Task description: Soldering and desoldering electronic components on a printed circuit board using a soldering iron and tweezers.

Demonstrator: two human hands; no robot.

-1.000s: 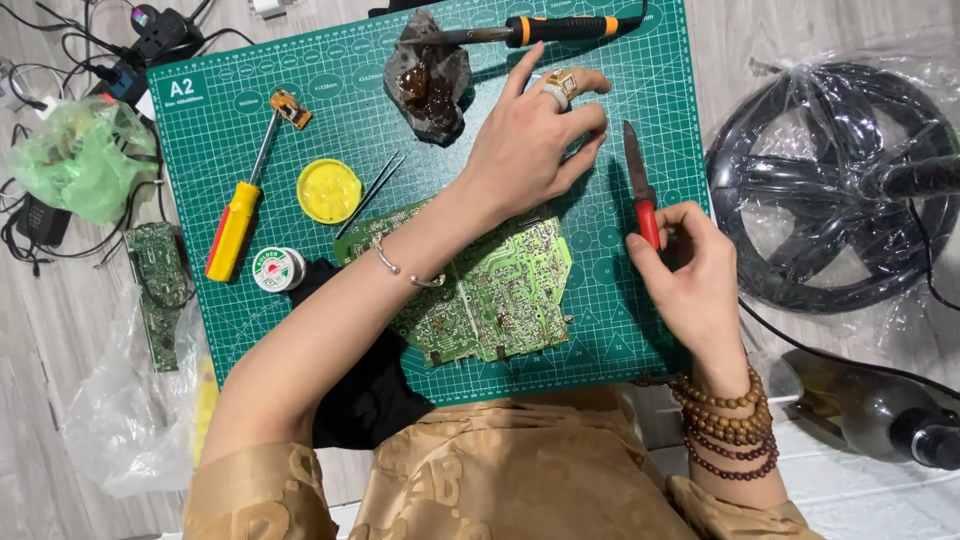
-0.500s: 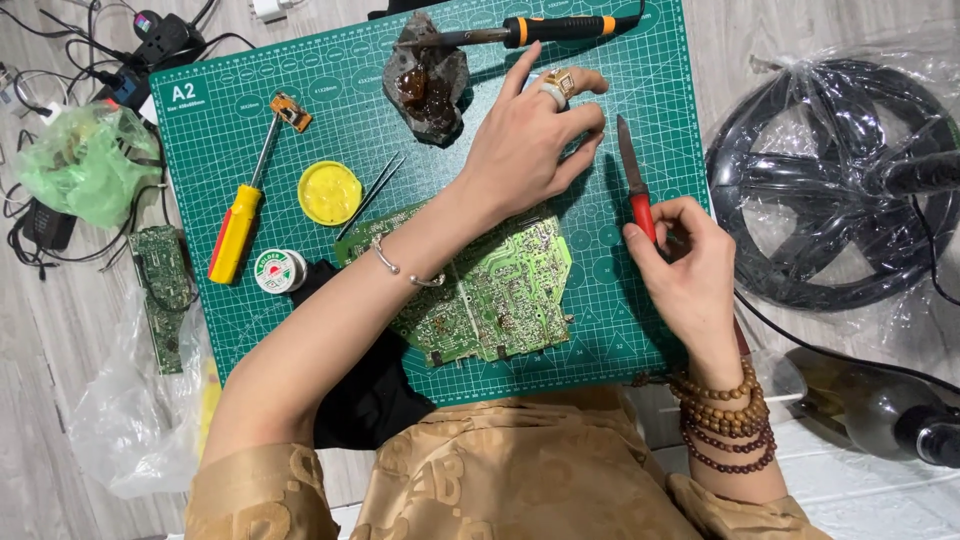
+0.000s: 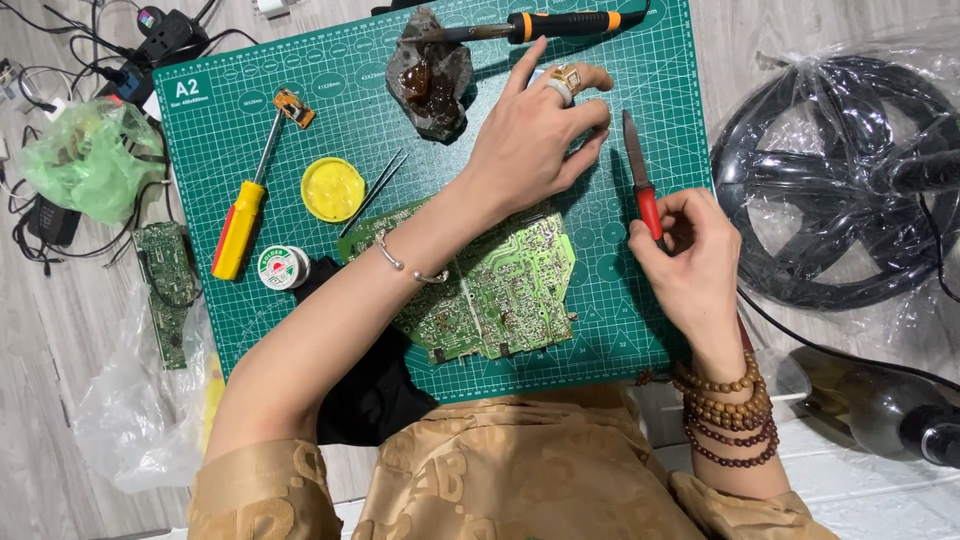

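Observation:
My left hand, a ring on one finger, reaches across the green cutting mat, just above a green circuit board. Its fingers are bent together near the mat; whatever lies under the fingertips is hidden. My right hand is closed on red-handled pliers, whose dark jaws point away from me, just right of the left hand's fingers. The left forearm, with a thin bracelet, covers part of the board.
On the mat lie a soldering iron, a dark lump with brown resin, tweezers, a yellow tin, a solder spool and a yellow screwdriver. A second board lies left; a bagged black wheel right.
My right hand has shifted the pliers slightly up and to the left, closer to the left hand. The left hand has barely moved.

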